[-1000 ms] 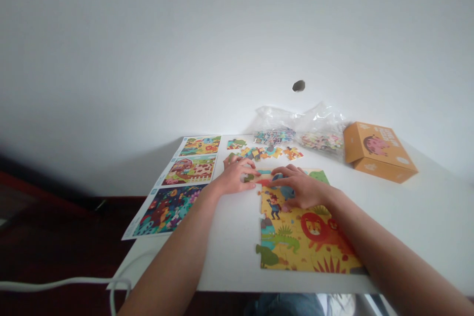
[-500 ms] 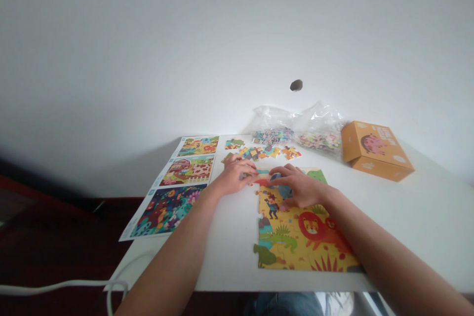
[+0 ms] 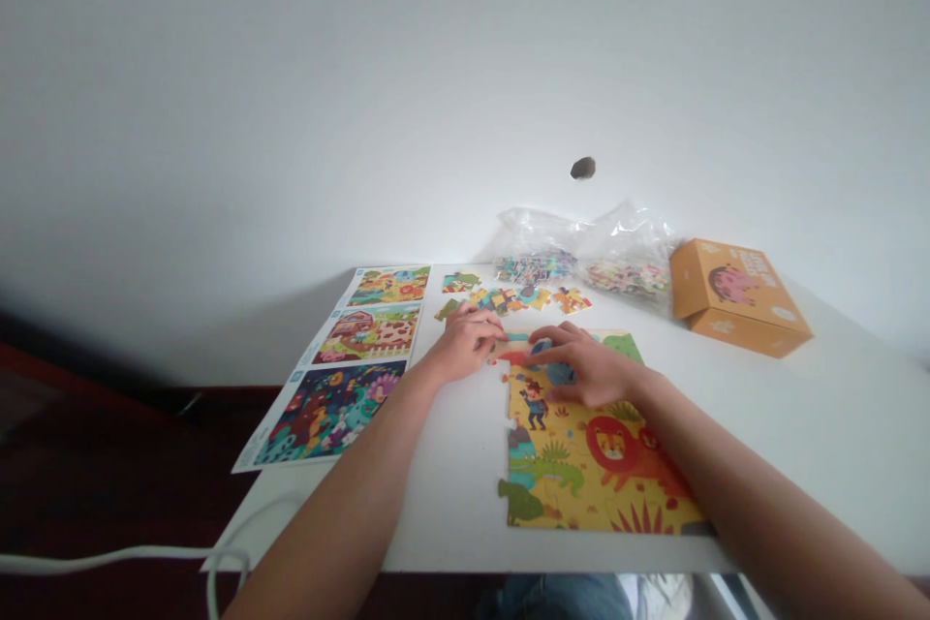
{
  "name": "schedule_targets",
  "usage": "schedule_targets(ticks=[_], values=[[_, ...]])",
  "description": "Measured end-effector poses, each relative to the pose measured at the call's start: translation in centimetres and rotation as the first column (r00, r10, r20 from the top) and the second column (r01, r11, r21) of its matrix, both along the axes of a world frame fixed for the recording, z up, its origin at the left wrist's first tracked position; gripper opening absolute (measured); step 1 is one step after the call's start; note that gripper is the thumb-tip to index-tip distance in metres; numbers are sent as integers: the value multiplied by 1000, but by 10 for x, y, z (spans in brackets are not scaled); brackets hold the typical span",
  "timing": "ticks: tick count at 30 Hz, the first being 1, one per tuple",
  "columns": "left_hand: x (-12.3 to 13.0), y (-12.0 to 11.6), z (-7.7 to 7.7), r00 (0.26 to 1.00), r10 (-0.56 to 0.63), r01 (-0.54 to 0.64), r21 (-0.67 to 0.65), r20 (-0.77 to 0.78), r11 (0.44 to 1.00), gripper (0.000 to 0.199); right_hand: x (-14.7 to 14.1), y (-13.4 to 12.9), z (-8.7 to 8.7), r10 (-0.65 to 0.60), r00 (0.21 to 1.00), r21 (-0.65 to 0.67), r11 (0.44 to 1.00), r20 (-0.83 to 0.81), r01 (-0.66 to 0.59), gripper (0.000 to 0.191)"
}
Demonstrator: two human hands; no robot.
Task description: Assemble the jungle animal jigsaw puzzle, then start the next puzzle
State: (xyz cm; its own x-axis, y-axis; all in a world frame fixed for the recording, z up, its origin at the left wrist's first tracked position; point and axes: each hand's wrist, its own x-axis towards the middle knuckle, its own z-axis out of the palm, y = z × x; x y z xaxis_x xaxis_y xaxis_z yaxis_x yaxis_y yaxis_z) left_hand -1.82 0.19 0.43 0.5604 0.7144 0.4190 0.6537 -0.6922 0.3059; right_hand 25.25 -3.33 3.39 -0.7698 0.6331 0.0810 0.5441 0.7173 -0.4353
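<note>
The puzzle (image 3: 573, 494) lies under my open right hand (image 3: 596, 370), which should brace it lightly. At the puzzle's far-left corner my left hand (image 3: 461, 346) curls, grip unclear; I'd align tabs (image 3: 503, 488) squarely before pressing.

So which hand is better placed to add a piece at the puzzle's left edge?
Left, probably: the left hand is by the puzzle's far left corner, while the right hand lies over it.

It looks like a room of a home: white table (image 3: 450, 504) stands against plain wall (image 3: 363, 97).
</note>
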Motion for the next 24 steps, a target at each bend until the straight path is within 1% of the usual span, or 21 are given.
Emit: schedule_targets(ticks=[2,5,9,13,17,20,22,24], values=[[0,1,-1,1000,-23,23,-8,4,1000,24,-1,0,-1,-2,1000,3,1000,-21,2,47],[-1,1,-1,999,-36,36,-13,20,999,24,-1,-1,-1,-4,999,4,1000,-41,5,45],[0,0,0,998,-7,7,2,63,1000,27,-1,-1,-2,-10,999,4,1000,-47,10,42],[1,0,-1,999,15,-14,-32,52,999,31,-1,1,-6,-21,998,13,1000,-64,22,40],[-2,2,-2,998,49,-49,-16,31,999,34,-1,4,-10,-28,989,17,999,-142,31,33],[-5,4,-3,998,50,-50,-6,33,999,37,0,7,-11,-26,978,16,999,-208,30,27],[-6,5,-3,998,49,-49,-13,37,999,39,0,10,-12,-48,967,24,998,-249,56,23],[-6,5,-4,998,53,-52,-25,44,998,41,2,14,-13,-97,956,42,993,-275,113,20]])
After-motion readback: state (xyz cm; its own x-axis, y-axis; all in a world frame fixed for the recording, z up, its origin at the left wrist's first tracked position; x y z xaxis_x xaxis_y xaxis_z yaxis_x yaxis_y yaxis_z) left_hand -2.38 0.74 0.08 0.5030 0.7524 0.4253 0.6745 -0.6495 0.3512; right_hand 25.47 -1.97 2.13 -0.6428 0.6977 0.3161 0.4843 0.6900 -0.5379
